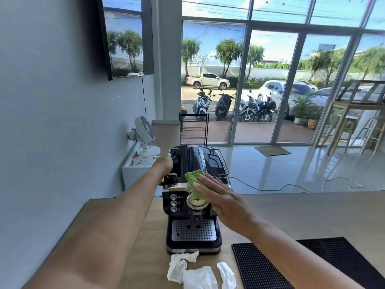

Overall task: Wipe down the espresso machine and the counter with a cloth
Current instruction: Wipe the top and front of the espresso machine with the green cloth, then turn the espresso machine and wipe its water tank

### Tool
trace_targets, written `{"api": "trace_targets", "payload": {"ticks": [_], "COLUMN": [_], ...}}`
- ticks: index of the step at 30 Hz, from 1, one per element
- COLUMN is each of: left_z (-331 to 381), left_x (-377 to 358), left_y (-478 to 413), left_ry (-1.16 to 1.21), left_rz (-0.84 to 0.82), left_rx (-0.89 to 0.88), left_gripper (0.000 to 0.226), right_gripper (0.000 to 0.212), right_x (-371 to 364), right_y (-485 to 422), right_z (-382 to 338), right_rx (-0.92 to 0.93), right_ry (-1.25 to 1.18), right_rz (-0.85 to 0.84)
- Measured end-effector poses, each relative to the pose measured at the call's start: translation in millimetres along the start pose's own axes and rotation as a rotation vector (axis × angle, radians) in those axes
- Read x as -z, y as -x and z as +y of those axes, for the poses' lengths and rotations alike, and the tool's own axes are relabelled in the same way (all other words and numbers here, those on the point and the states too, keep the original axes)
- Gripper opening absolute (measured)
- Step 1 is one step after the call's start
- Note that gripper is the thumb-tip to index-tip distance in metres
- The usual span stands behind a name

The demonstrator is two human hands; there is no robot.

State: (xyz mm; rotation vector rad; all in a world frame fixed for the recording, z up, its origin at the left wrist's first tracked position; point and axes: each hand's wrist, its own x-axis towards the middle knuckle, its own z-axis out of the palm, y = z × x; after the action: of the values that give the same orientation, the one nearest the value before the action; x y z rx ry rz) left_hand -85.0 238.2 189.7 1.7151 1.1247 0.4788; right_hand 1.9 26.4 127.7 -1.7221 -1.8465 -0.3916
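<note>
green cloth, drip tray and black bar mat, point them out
green cloth (pixel 192 180), head view, on its ribbed upper fold
drip tray (pixel 193 230), head view, middle of the perforated grille
black bar mat (pixel 255 268), head view, bare mesh near its left edge

Tissues (pixel 198 274) and a bar mat (pixel 323 261) crowd the counter (pixel 302 211) before the espresso machine (pixel 193 222); rightward lies open.

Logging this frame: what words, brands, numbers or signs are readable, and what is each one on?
"Duchess": nameplate on the front of the espresso machine.
"Thai" (likely): large word on the printed sheet on the white cabinet; its other print is too blurred.
Markings on the gauge and icons by the buttons: too small to read.
Plates on the vehicles outside: unreadable.
</note>
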Motion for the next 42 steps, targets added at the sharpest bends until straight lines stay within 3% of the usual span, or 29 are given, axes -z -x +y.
{"api": "trace_targets", "payload": {"ticks": [4,8,10,13,14,16,20,27,30,36,42], "left_z": [-1.6,-1.7,-2.6,-1.5,-0.5,2.3,11.8,9.4,15.9,34.8,55.1], "left_x": [-0.2,1.2,3.3,7.4,8.6,14.1,18.8,29.4,31.4,39.1,31.5], "left_y": [-2.8,-1.1,-3.5,-15.5,-22.1,-29.2,-30.6,-41.1,-48.7,-69.8,-98.2], "left_ry": [-0.030,-0.133,-0.235,-0.347,-0.373,-0.427,-0.187,0.130,0.046,-0.348,-0.517], "left_rz": [0.019,0.048,0.064,0.120,0.122,0.108,-0.060,-0.334,-0.344,-0.336,-0.420], "left_rx": [-0.005,-0.040,-0.088,-0.137,-0.140,-0.175,-0.066,0.064,0.071,-0.030,-0.138], "left_gripper": [0.052,0.049,0.040,0.030,0.028,0.023,0.012,0.017,0.019,0.021,0.019], "right_gripper": [0.067,0.055,0.044,0.015,0.020,0.036,0.041,0.030,0.024,0.024,0.032], "right_x": [8.9,36.0,55.6,77.0,79.6,78.3,53.7,31.4,32.0,40.6,42.5], "right_y": [22.6,39.6,33.4,6.9,-4.1,-27.6,-75.0,-122.2,-122.2,-108.7,-89.2], "right_z": [22.6,39.0,38.1,57.3,69.2,87.9,99.8,101.7,102.2,63.1,4.2], "right_rx": [-0.057,-0.195,-0.440,-0.815,-0.894,-0.999,-1.130,-1.178,-1.203,-1.201,-1.211], "right_ry": [0.009,-0.073,-0.288,-0.861,-1.031,-1.252,-1.423,-1.443,-1.406,-1.452,-1.531], "right_rz": [0.067,0.125,0.261,0.553,0.591,0.549,0.336,0.388,0.326,0.139,0.127]}}
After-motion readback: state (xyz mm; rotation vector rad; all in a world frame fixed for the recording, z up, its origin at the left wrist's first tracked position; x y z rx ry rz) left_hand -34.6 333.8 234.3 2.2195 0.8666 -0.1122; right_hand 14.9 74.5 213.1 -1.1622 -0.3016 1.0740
